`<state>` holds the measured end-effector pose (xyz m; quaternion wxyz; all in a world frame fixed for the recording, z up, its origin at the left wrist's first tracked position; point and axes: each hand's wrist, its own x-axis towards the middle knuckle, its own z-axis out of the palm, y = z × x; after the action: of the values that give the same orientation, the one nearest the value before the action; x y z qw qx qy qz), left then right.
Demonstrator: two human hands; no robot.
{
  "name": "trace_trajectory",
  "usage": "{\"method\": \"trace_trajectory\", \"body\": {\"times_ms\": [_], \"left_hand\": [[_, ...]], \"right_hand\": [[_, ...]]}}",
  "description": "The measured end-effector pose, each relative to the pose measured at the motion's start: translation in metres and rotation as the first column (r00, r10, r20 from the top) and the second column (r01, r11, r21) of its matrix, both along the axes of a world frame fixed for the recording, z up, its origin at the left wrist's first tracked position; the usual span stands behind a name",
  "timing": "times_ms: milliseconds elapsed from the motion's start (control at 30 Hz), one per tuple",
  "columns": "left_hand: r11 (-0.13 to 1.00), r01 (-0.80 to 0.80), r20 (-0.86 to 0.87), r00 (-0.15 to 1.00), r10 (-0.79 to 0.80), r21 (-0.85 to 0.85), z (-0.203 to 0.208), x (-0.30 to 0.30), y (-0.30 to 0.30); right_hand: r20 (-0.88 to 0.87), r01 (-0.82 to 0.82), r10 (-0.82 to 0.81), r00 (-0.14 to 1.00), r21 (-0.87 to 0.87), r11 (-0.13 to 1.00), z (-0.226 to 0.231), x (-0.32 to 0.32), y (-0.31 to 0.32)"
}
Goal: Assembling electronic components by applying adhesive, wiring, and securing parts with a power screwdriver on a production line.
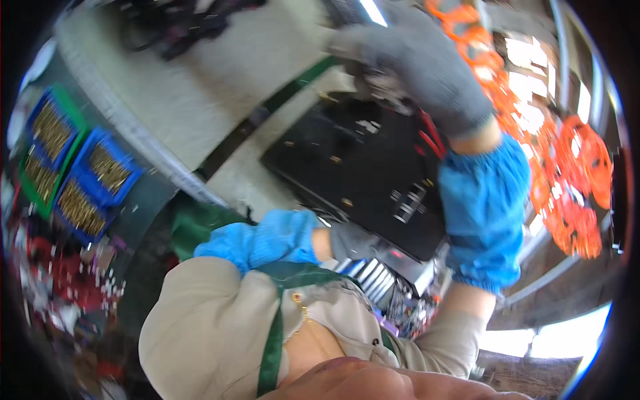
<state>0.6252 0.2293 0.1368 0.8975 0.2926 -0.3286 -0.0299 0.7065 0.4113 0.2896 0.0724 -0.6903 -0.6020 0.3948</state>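
My right hand [417, 63], in a grey glove, is at the top with its fingers curled, blurred by motion. A dark green strip [267, 110] runs across the pale table up to its fingertips; whether the fingers grip it is unclear. Below this hand lies a black flat panel [360, 163] with small brass-coloured pieces on it. A red-handled tool [432, 137] rests by its right edge, and a small silvery part [410, 203] lies near the lower right corner. My left hand [353, 243], also grey-gloved, is at the panel's near edge, its fingers blurred and partly hidden.
Blue bins [107, 167] and a green bin [32, 190] of brass-coloured pieces stand at the left. Orange ring-like items [573, 180] hang at the right. Dark tangled items [180, 23] lie on the pale table [227, 73] at the far side.
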Motion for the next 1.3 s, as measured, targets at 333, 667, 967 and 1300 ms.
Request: {"method": "trace_trajectory", "body": {"times_ms": [333, 667, 967, 1300], "left_hand": [[0.978, -0.182, -0.393, 0.896, 0.206, 0.099, -0.036, -0.090, 0.051], [-0.387, 0.808, 0.757, -0.107, 0.644, 0.444, -0.151, -0.365, 0.302], [-0.318, 0.828, 0.585, -0.014, 0.811, 0.461, -0.151, -0.367, 0.325], [0.077, -0.307, -0.211, -0.432, 0.877, 0.949, -0.058, -0.292, 0.248]], "right_hand": [[-0.090, 0.340, -0.351, 0.932, -0.124, 0.932, 0.016, -0.022, -0.005], [-0.174, 0.409, -0.406, 0.897, -0.018, 0.912, 0.026, -0.039, -0.003], [-0.254, 0.474, -0.425, 0.869, 0.179, 0.862, 0.033, -0.023, -0.007], [-0.844, 0.623, -0.055, 0.533, 0.348, 0.701, 0.069, 0.007, -0.046]]}}
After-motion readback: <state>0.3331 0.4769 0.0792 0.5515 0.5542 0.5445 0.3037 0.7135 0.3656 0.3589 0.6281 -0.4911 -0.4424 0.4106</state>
